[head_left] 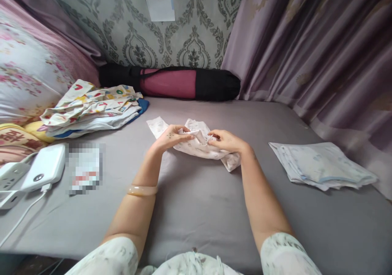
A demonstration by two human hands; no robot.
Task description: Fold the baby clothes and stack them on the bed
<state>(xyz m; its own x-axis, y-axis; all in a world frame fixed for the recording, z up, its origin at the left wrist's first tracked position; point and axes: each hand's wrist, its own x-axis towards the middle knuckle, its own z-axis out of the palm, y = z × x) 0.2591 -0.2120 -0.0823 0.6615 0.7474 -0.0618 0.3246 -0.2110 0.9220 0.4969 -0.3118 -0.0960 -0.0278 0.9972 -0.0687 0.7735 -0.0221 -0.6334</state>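
A small white garment with a faint print (pixel 200 144) lies crumpled on the grey bed sheet (pixel 199 209) in the middle of the view. My left hand (pixel 171 137) pinches its left side, fingers closed on the cloth. My right hand (pixel 225 141) grips its right side, fingers curled into the fabric. A pale bangle (pixel 141 190) sits on my left forearm. One flat corner of the garment sticks out behind my left hand.
A pile of colourful printed clothes (pixel 92 107) lies at the back left. Folded pale cloths (pixel 321 166) rest at the right. A rolled mat in a black bag (pixel 171 83) lies along the wall. A white power bank (pixel 45 168) with cables sits at the left edge.
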